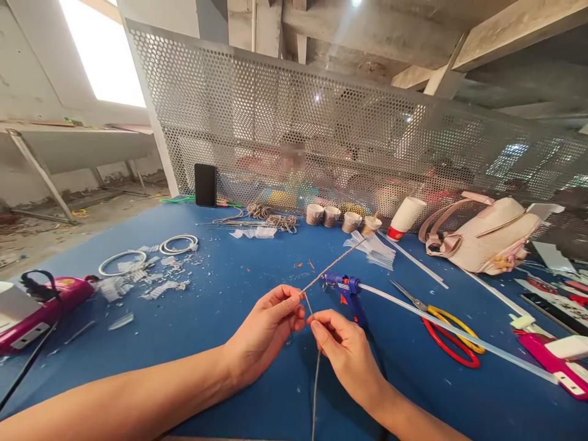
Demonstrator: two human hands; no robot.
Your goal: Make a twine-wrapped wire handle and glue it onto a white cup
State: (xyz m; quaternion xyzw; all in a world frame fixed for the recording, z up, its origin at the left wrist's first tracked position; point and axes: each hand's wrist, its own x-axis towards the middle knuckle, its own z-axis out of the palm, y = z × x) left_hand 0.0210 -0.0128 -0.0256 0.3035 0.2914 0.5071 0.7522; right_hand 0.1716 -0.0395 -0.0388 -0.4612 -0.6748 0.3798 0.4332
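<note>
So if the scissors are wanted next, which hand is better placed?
Right, I'd say. The right hand is nearer the scissors, which lie to the right of the glue gun; the left hand would likely cross over it. Both hold the cord, so right must let go first.

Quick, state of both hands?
Left hand: closed, pinching the wrapped stem.
Right hand: closed, pinching the loose cord.

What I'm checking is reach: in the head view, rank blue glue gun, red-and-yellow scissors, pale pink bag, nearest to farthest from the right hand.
1. Blue glue gun, just beyond the right hand.
2. Red-and-yellow scissors, right side.
3. Pale pink bag, back right.
</note>
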